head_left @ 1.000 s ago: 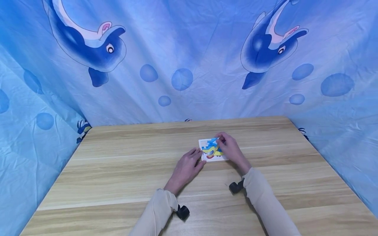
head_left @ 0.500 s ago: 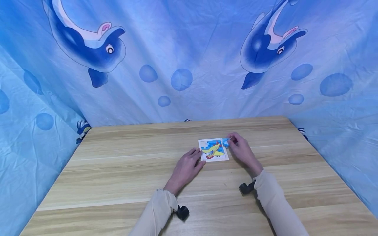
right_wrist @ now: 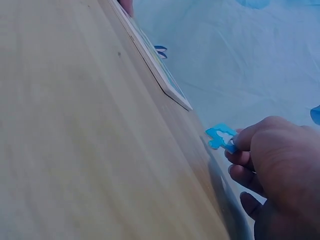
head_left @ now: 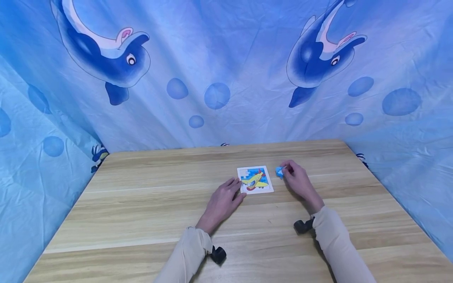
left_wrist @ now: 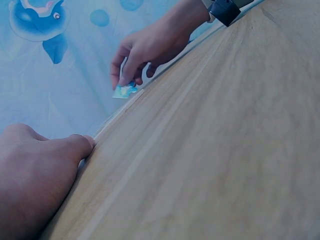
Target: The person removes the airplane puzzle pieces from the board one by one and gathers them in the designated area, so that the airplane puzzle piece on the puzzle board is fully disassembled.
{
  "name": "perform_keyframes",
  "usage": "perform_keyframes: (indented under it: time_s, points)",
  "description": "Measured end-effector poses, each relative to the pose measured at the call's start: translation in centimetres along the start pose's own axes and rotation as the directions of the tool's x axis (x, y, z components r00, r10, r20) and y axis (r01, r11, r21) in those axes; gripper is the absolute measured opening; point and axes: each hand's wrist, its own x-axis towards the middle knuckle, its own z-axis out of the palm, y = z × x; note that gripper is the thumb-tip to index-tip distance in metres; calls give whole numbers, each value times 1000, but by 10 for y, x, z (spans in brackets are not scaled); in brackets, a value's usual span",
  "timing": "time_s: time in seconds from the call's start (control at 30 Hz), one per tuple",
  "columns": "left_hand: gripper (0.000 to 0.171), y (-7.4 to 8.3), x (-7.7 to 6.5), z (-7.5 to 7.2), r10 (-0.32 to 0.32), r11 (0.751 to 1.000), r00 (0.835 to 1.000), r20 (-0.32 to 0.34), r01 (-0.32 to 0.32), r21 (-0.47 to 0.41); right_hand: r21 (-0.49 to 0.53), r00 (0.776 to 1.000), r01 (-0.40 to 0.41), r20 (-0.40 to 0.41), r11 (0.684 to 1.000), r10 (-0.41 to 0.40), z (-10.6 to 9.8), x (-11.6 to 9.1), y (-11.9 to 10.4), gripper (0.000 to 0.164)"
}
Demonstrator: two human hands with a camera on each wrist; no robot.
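A small square jigsaw puzzle [head_left: 259,181] in a white frame lies on the table, with a yellow plane on blue sky. Near its upper left corner a pale patch [head_left: 244,173] shows between the pieces. My left hand [head_left: 222,202] rests at the puzzle's left edge, fingers extended and thumb by the lower left corner. To the right of the puzzle, my right hand [head_left: 299,181] pinches a blue and white jigsaw piece [right_wrist: 219,137] between thumb and forefinger. In the right wrist view the piece is held apart from the frame, its other fingers loosely bent.
The wooden table [head_left: 141,220] extends around both hands, its far edge close to a blue curtain [head_left: 226,47] printed with dolphins. Black wrist cameras are strapped on both forearms, such as the left camera [head_left: 218,255].
My right hand has moved rightward from over the puzzle's upper right corner, carrying the blue and white jigsaw piece off the board. The left hand has stayed in place.
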Motion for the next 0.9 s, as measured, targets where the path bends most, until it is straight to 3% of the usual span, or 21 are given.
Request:
perform_keyframes:
  time_s: [0.9]
  points:
    - [49, 0, -1, 0, 10, 1000, 1000, -11, -11, -4, -131, 994, -75, 69, 989, 84, -10, 2, 0, 19]
